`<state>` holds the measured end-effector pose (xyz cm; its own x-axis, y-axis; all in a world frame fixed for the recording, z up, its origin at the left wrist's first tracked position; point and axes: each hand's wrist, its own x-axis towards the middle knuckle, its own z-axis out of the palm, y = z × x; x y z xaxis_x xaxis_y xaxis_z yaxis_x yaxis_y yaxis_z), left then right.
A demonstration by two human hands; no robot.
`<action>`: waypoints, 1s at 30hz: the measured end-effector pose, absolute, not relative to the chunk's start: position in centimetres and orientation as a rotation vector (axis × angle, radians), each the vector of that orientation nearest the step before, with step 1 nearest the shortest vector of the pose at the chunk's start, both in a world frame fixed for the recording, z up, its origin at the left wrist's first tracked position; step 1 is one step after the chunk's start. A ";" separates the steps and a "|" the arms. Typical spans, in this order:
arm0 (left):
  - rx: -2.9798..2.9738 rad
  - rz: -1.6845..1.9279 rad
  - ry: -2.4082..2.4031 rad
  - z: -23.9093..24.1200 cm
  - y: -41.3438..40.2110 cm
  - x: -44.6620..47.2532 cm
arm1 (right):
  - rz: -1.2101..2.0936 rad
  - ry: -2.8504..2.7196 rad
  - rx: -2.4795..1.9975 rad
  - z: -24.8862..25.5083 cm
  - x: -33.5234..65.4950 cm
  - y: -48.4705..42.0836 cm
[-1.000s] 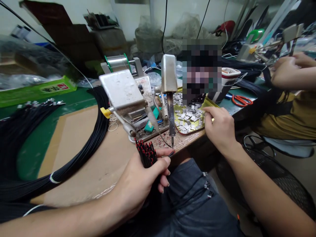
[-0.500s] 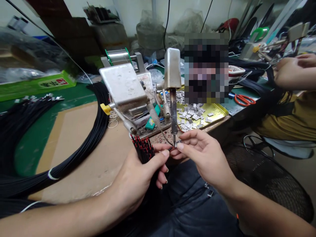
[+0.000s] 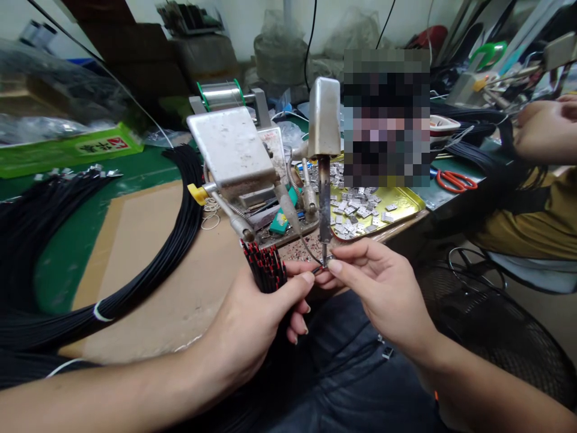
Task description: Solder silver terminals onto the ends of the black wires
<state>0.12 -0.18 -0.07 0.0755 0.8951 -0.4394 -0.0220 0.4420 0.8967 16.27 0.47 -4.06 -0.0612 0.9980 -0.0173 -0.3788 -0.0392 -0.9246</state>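
My left hand point(image 3: 265, 307) is closed round a bundle of black cables point(image 3: 265, 267) whose stripped ends show red wires. Between its thumb and fingers one cable end reaches out toward my right hand. My right hand point(image 3: 378, 276) pinches a small metal USB connector point(image 3: 327, 260) that its fingers partly cover. Right above, the tip of a soldering iron point(image 3: 324, 204) points straight down and meets the connector and wire end. A thin solder feed tube point(image 3: 306, 243) from the bench machine point(image 3: 237, 147) reaches the same spot.
Loose metal connectors lie in a yellow tray point(image 3: 408, 204) behind the iron. A solder spool point(image 3: 220, 95) sits on the machine. Coiled black cables point(image 3: 148, 270) rest on cardboard point(image 3: 180, 300) at left. Orange-handled scissors point(image 3: 455, 180) and another person's hands point(image 3: 543, 129) are at right.
The whole view has shifted slightly, so most things sit a little further right. Both hands keep their grips, with the cable end and connector still at the iron's tip.
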 end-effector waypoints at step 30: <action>0.944 0.791 1.313 -0.2 -0.1 -0.1 | 1.431 -0.939 -0.949 -4.7 16.2 0.1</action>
<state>-0.06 -0.10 -0.17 0.1101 0.8973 -0.4274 0.0412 0.4255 0.9040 16.22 0.14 -4.66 -0.0527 0.9977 -0.0435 -0.3571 -0.0595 -0.9322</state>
